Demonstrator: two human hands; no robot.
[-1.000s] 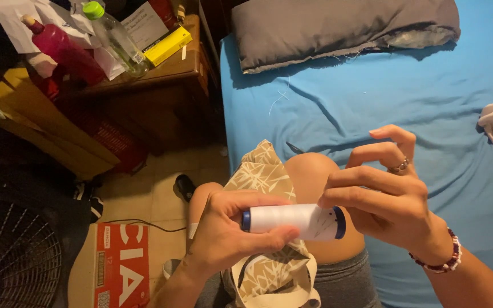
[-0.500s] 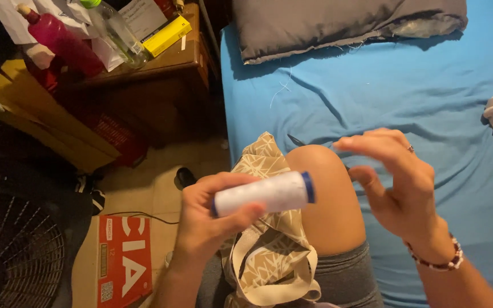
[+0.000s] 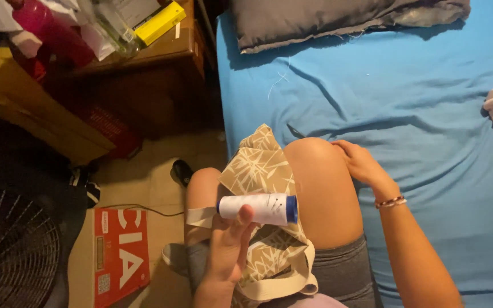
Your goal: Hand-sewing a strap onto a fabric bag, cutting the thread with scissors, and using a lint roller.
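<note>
Lower centre: left hand [image 3: 229, 245] grips a white thread spool [image 3: 257, 208] over patterned fabric [image 3: 261, 171]; right hand [image 3: 360, 162], fingers loose and empty, rests beside the knee [image 3: 315, 157].

Bare arms, beaded bracelet [image 3: 391, 202] on right wrist, grey shorts [image 3: 338, 276], perhaps a shoe [image 3: 173, 256].

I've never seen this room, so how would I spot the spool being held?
Start at the blue bed, then the bare knee at its edge with patterned tan cloth draped beside it. Just over that cloth, the left hand holds a spool: a white cylinder of thread with a blue end.
</note>
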